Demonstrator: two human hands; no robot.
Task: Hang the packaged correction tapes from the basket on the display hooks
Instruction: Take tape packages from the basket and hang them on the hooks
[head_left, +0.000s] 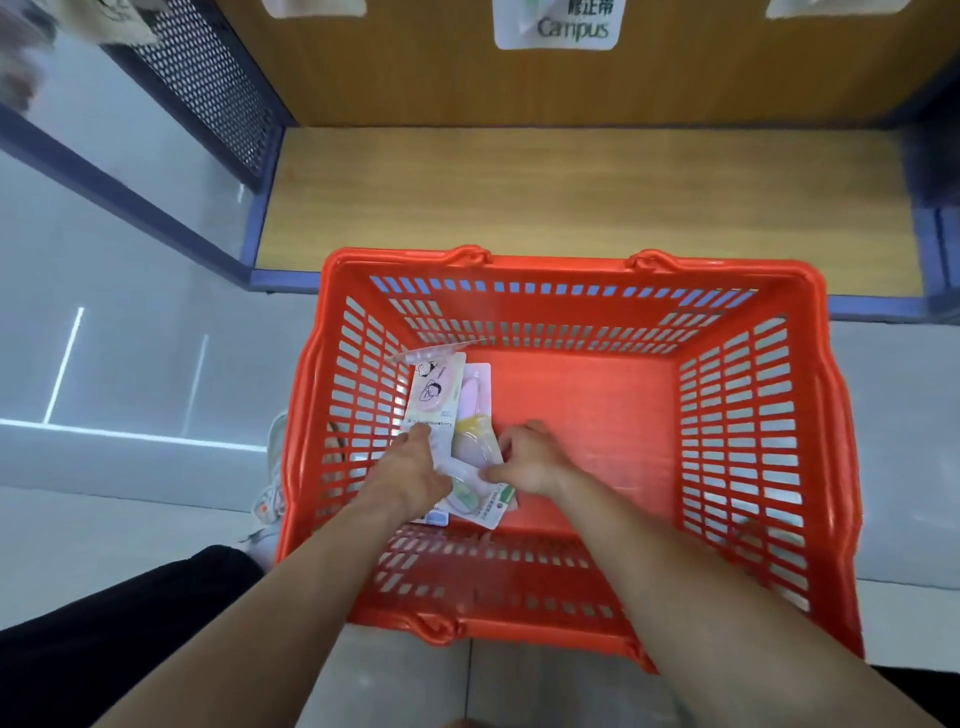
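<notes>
Grey floor tiles carry the orange basket (566, 270), where much work seems left: several packaged correction tapes (441, 395) lie unhung in its near-left corner, right hand (530, 457) curled, pinching 1, left hand (415, 467) upon them, grip unclear, 1 hung pack (558, 26) above.

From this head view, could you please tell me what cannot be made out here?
Head view:
Packet count: the packets overlap in the basket, partly under both hands.
Grip: the backs of the left hand and right hand hide whether they hold a packet.
Display hooks: cut off by the top edge; only the hanging packs' bottoms show.
</notes>
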